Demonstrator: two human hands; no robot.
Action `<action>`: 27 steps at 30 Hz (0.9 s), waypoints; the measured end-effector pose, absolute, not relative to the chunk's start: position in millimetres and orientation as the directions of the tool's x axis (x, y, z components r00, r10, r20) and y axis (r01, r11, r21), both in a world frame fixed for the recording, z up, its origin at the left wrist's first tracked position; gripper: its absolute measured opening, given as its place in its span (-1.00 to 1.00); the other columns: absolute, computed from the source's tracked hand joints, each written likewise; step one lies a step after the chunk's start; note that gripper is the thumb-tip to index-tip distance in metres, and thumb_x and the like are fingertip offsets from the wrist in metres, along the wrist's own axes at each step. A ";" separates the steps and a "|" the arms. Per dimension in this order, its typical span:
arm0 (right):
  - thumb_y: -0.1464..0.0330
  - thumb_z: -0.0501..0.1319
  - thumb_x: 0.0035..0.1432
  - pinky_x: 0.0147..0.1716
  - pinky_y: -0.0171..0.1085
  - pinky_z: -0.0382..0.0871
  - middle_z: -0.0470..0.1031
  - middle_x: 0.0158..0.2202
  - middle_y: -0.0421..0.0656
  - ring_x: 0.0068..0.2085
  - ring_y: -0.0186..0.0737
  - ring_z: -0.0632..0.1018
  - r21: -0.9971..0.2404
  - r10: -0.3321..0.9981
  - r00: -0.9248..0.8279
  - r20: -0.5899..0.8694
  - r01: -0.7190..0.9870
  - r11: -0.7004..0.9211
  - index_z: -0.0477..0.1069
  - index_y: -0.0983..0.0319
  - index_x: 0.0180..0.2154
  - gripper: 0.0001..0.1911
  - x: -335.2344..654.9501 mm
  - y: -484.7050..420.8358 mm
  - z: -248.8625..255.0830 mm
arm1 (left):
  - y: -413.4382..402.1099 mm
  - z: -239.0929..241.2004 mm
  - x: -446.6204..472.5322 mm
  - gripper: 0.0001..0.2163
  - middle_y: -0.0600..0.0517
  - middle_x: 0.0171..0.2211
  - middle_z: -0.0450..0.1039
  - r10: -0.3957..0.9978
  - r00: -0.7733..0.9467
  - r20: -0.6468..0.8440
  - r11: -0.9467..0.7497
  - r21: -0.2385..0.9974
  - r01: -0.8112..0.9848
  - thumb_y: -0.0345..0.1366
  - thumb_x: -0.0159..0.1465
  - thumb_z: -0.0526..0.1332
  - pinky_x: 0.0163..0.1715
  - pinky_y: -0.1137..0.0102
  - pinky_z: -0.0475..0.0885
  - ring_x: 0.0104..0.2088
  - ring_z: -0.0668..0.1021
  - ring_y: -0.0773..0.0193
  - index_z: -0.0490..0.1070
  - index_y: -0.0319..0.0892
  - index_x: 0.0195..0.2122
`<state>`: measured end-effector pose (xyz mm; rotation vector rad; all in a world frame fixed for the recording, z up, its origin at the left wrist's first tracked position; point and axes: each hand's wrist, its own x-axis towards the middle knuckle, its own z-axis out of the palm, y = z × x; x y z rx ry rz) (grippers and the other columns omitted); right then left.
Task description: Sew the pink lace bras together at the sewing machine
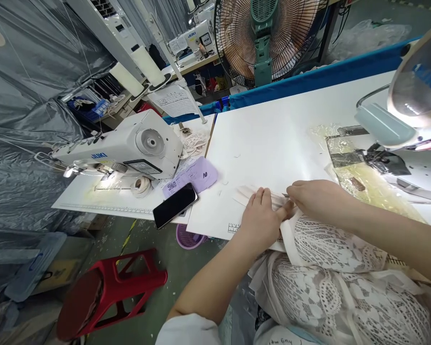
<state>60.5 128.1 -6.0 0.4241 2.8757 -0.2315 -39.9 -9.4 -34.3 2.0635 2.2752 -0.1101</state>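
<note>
My left hand (261, 216) presses down near the front edge of the white table, its fingers closed on a pale pink fabric strip (244, 194). Right beside it, my right hand (311, 197) is closed around a small tool, of which only a dark metal tip (285, 195) shows between the two hands. The tool's body is hidden in the palm. From under my hands, pale lace fabric (330, 244) with plain bands runs over the table edge and piles up on my lap.
A sewing machine (391, 160) stands at the right, another (143, 146) at the left. A black phone (175, 205) and purple card (201, 175) lie left of my hands. Beyond the table is a fan (264, 43); a red stool (118, 287) stands on the floor.
</note>
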 end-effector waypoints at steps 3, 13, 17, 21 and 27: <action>0.60 0.05 0.04 -0.59 -0.33 0.03 0.35 -0.48 -0.16 -0.53 -0.30 0.37 -0.124 0.290 -0.931 -0.223 0.322 0.939 0.32 0.25 -0.43 -0.82 61.7 127.7 -5.5 | -9.5 -33.7 -39.4 -0.50 -0.17 0.19 0.13 0.990 -0.094 -0.104 0.094 -0.010 0.996 -0.39 0.24 0.09 0.10 0.03 0.21 0.22 0.17 -0.15 0.12 0.05 0.22; 0.56 0.06 0.07 -0.57 -0.34 0.04 0.36 -0.45 -0.13 -0.49 -0.31 0.37 -0.152 0.308 -0.940 -0.145 0.329 0.932 0.32 0.27 -0.41 -0.87 41.7 119.3 -15.8 | -11.0 -39.0 -39.6 -0.68 -0.18 0.18 0.15 0.995 -0.093 -0.034 0.094 0.029 0.995 -0.30 0.28 0.09 0.11 -0.01 0.21 0.21 0.18 -0.12 0.35 -0.01 0.06; 0.56 0.04 0.09 -0.57 -0.34 0.04 0.36 -0.45 -0.13 -0.49 -0.29 0.39 -0.152 0.312 -0.939 -0.145 0.332 0.931 0.33 0.27 -0.39 -0.85 40.1 117.9 -14.4 | -11.2 -38.9 -40.0 -0.68 -0.21 0.19 0.14 0.995 -0.094 -0.037 0.095 0.041 0.995 -0.29 0.28 0.09 0.12 0.00 0.21 0.21 0.18 -0.12 0.35 -0.03 0.06; 0.57 0.09 0.03 -0.56 -0.33 0.04 0.35 -0.45 -0.14 -0.48 -0.29 0.40 -0.161 0.289 -0.944 -0.160 0.314 0.936 0.33 0.26 -0.40 -0.87 40.9 118.6 -11.6 | -10.6 -37.3 -39.6 -0.68 -0.17 0.21 0.13 0.993 -0.099 -0.057 0.102 0.039 0.994 -0.30 0.27 0.11 0.12 0.00 0.20 0.22 0.17 -0.10 0.36 -0.02 0.05; 0.62 0.11 -0.05 -0.57 -0.32 0.02 0.34 -0.47 -0.16 -0.49 -0.28 0.40 -0.157 0.262 -0.942 -0.209 0.297 0.942 0.32 0.25 -0.44 -0.83 57.5 126.1 -12.8 | -10.7 -35.8 -39.0 -0.53 -0.16 0.22 0.11 0.990 -0.106 -0.091 0.109 0.031 0.994 -0.34 0.24 0.11 0.11 0.02 0.20 0.23 0.15 -0.15 0.18 0.04 0.19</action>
